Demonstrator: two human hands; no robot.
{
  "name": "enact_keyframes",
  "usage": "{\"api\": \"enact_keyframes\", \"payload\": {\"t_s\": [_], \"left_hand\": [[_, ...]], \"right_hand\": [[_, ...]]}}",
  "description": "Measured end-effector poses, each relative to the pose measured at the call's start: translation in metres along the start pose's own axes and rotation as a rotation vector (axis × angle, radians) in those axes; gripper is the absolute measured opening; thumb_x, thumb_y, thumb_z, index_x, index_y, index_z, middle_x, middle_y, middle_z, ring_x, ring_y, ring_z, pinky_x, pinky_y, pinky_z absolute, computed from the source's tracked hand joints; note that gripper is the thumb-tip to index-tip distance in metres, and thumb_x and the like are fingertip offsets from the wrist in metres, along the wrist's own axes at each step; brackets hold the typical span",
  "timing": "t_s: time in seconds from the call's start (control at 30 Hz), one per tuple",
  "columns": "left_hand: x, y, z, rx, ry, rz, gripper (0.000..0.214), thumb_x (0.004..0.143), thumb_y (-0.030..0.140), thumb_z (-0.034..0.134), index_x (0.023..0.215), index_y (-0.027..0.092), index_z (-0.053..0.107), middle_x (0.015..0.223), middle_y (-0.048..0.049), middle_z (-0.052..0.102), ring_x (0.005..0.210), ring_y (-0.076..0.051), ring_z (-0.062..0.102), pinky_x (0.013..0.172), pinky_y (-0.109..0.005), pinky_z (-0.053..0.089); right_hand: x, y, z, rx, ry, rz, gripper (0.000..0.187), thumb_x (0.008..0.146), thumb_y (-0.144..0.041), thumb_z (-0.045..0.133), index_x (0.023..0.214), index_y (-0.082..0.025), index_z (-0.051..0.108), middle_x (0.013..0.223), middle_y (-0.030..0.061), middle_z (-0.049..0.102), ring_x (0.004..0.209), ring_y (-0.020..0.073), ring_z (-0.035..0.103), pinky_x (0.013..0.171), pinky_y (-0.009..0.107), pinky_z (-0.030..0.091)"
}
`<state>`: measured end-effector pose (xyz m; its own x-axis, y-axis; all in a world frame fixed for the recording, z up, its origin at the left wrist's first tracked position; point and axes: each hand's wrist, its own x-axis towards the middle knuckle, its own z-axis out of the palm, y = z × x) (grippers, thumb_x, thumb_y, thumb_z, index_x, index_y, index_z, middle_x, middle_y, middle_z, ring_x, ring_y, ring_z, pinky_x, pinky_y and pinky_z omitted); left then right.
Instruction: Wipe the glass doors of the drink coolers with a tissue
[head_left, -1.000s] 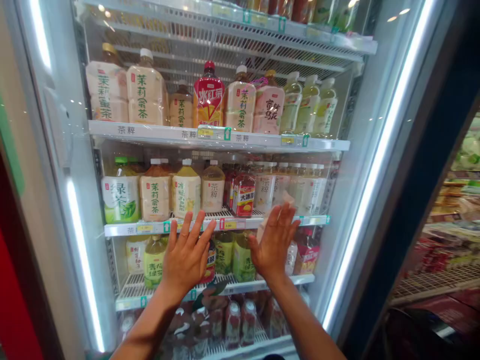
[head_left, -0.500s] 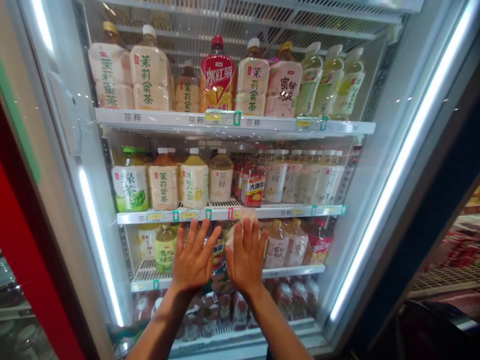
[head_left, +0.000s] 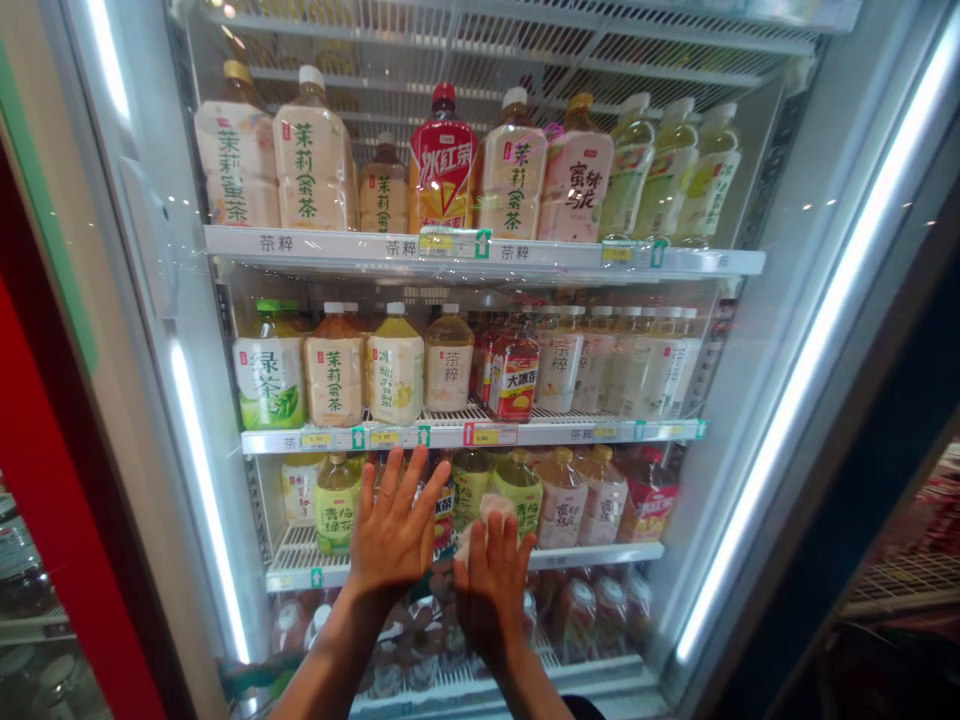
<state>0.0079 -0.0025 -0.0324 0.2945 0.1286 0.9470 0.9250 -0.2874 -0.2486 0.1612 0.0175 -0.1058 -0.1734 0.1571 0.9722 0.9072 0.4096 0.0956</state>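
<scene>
I face a glass-fronted drinks cooler (head_left: 757, 330) with its door shut. My left hand (head_left: 391, 532) lies flat on the glass, fingers spread, holding nothing, level with the third shelf (head_left: 600, 553). Just to its right and slightly lower, my right hand (head_left: 491, 592) presses a white cloth (head_left: 480, 512) against the glass; the cloth sticks out above the fingertips. Behind the glass near both hands stand green-label tea bottles (head_left: 336, 508) and pink-label bottles (head_left: 561, 505).
Upper shelves carry large tea bottles, including a red-label one (head_left: 442, 170) and a small red bottle (head_left: 513, 378). Lit strips run down both door edges (head_left: 802, 370). A red panel (head_left: 52, 520) stands at the left, and a dark frame (head_left: 877, 470) with more racks lies to the right.
My right hand with the cloth slid left and down across the glass, ending beside the left hand and lower. The left hand stayed flat on the glass. The view shifted slightly.
</scene>
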Motion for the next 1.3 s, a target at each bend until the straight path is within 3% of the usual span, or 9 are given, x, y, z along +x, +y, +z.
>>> {"api": "enact_keyframes", "payload": {"t_s": [0.07, 0.27, 0.47, 0.53, 0.7, 0.77, 1.0, 1.2, 1.3], "left_hand": [[0.000, 0.000, 0.000, -0.009, 0.002, 0.003, 0.065, 0.095, 0.026, 0.053, 0.158, 0.024, 0.038, 0.171, -0.0027, 0.023, 0.160, -0.027, 0.018, 0.132, -0.050, 0.009], [-0.001, 0.000, 0.001, -0.026, 0.011, -0.009, 0.064, 0.095, 0.025, 0.053, 0.157, 0.025, 0.040, 0.170, -0.0032, 0.026, 0.160, -0.026, 0.019, 0.132, -0.050, 0.008], [-0.002, -0.001, 0.001, -0.028, 0.001, -0.004, 0.066, 0.093, 0.026, 0.053, 0.158, 0.025, 0.039, 0.169, -0.0029, 0.026, 0.160, -0.026, 0.018, 0.132, -0.050, 0.007], [-0.002, -0.001, 0.002, -0.026, 0.000, -0.003, 0.066, 0.093, 0.026, 0.054, 0.158, 0.025, 0.039, 0.169, -0.0029, 0.027, 0.160, -0.026, 0.018, 0.132, -0.050, 0.008], [-0.002, -0.001, 0.001, -0.017, 0.009, -0.015, 0.068, 0.092, 0.026, 0.055, 0.158, 0.027, 0.038, 0.168, -0.0022, 0.029, 0.160, -0.026, 0.020, 0.132, -0.050, 0.009], [-0.001, 0.000, 0.001, -0.015, 0.008, -0.016, 0.068, 0.093, 0.026, 0.054, 0.158, 0.026, 0.038, 0.168, -0.0026, 0.030, 0.160, -0.026, 0.020, 0.133, -0.050, 0.009], [-0.002, -0.001, 0.000, -0.026, -0.011, -0.008, 0.068, 0.093, 0.027, 0.055, 0.158, 0.026, 0.038, 0.168, -0.0031, 0.029, 0.160, -0.026, 0.020, 0.132, -0.050, 0.010], [-0.002, -0.002, 0.000, -0.046, -0.004, -0.013, 0.067, 0.093, 0.026, 0.055, 0.158, 0.027, 0.039, 0.169, -0.0026, 0.028, 0.160, -0.026, 0.019, 0.132, -0.050, 0.009], [-0.002, -0.002, 0.000, -0.053, 0.000, -0.017, 0.066, 0.094, 0.026, 0.055, 0.158, 0.027, 0.039, 0.168, -0.0030, 0.030, 0.160, -0.026, 0.019, 0.133, -0.050, 0.008]], "right_hand": [[0.000, 0.004, 0.000, -0.009, 0.004, -0.026, 0.076, 0.100, -0.018, 0.043, 0.165, -0.008, 0.004, 0.174, 0.0119, -0.002, 0.162, 0.0288, -0.001, 0.130, 0.056, 0.003], [0.096, 0.021, -0.008, 0.082, 0.034, 0.085, 0.072, 0.104, -0.029, 0.038, 0.166, -0.014, 0.004, 0.174, 0.0106, 0.003, 0.162, 0.0320, 0.001, 0.126, 0.066, 0.014], [-0.038, 0.004, 0.006, -0.004, -0.045, -0.001, 0.076, 0.100, -0.022, 0.038, 0.166, -0.010, 0.003, 0.173, 0.0138, 0.000, 0.162, 0.0326, 0.001, 0.126, 0.067, 0.016], [-0.047, 0.005, 0.009, -0.024, -0.060, -0.029, 0.077, 0.099, -0.022, 0.040, 0.166, -0.010, 0.004, 0.173, 0.0148, 0.002, 0.162, 0.0327, 0.001, 0.125, 0.068, 0.016], [0.072, 0.024, 0.001, 0.074, 0.047, 0.080, 0.070, 0.104, -0.037, 0.027, 0.167, -0.013, 0.005, 0.174, 0.0146, 0.010, 0.162, 0.0346, 0.002, 0.124, 0.072, 0.013], [0.089, 0.025, 0.000, 0.092, 0.032, 0.096, 0.070, 0.104, -0.038, 0.027, 0.167, -0.015, 0.004, 0.174, 0.0143, 0.011, 0.161, 0.0356, 0.003, 0.124, 0.072, 0.014], [-0.035, 0.007, 0.001, 0.011, 0.002, -0.065, 0.076, 0.099, -0.020, 0.040, 0.167, -0.016, 0.006, 0.174, 0.0068, 0.001, 0.162, 0.0241, 0.002, 0.130, 0.056, 0.014], [0.084, 0.025, -0.002, 0.055, 0.018, 0.063, 0.074, 0.104, -0.037, 0.033, 0.166, -0.013, 0.001, 0.174, 0.0148, 0.005, 0.162, 0.0334, 0.002, 0.125, 0.067, 0.013], [0.095, 0.021, -0.002, 0.064, 0.011, 0.038, 0.075, 0.104, -0.040, 0.033, 0.166, -0.012, 0.001, 0.174, 0.0161, 0.007, 0.162, 0.0343, 0.002, 0.126, 0.066, 0.012]]}}
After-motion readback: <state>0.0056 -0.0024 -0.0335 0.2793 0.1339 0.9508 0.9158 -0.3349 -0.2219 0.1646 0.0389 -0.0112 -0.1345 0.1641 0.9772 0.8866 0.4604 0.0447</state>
